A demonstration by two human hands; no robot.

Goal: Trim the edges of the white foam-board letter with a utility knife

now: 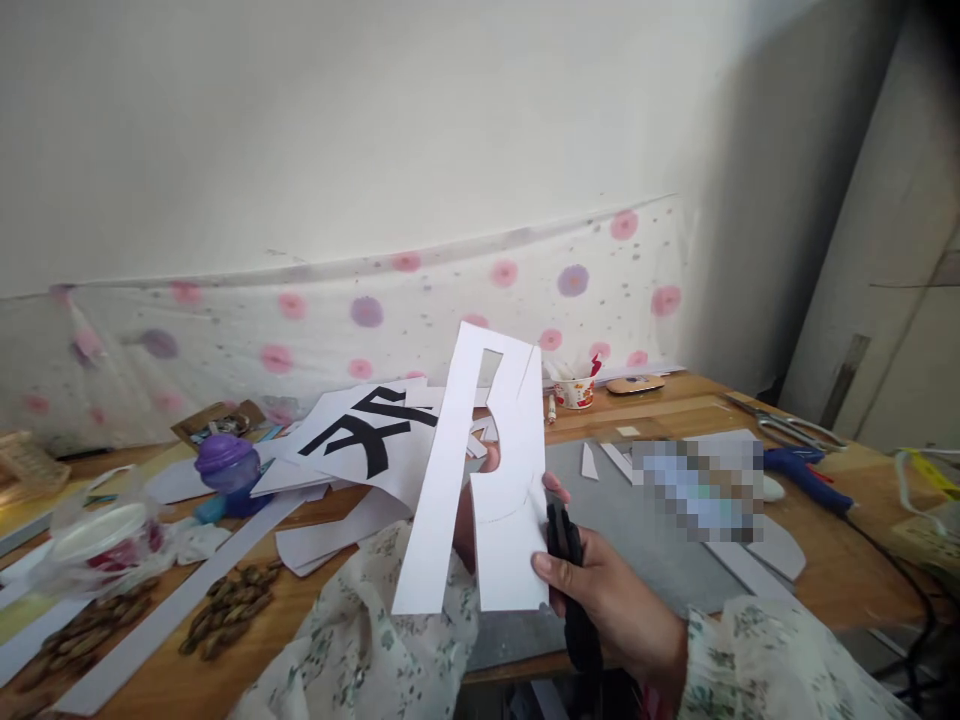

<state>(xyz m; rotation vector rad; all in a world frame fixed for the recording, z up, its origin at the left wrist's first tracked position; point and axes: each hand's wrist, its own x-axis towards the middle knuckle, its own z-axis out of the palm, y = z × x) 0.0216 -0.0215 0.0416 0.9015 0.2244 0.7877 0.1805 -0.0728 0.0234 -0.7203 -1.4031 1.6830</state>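
Note:
Upright before me is a white foam board piece [514,540] with a long slot and a curved cutout; thin cut lines cross it. My left hand [466,525] holds it from behind; skin shows through the openings, but most of the fingers are hidden. At the board's lower right edge, my right hand [611,585] has its thumb against the board. Its fingers are wrapped round a black hand tool [574,585], whose exact kind I cannot make out. Under the board lies a grey cutting mat [637,570].
Behind at left lie white sheets with a black character [367,425], a purple-lidded jar [227,463] and peanuts [229,605]. A paper cup [574,392] stands at the back. On the right are scissors [795,425], a blue glue gun [806,475] with its cord, and a blurred-out object [697,490].

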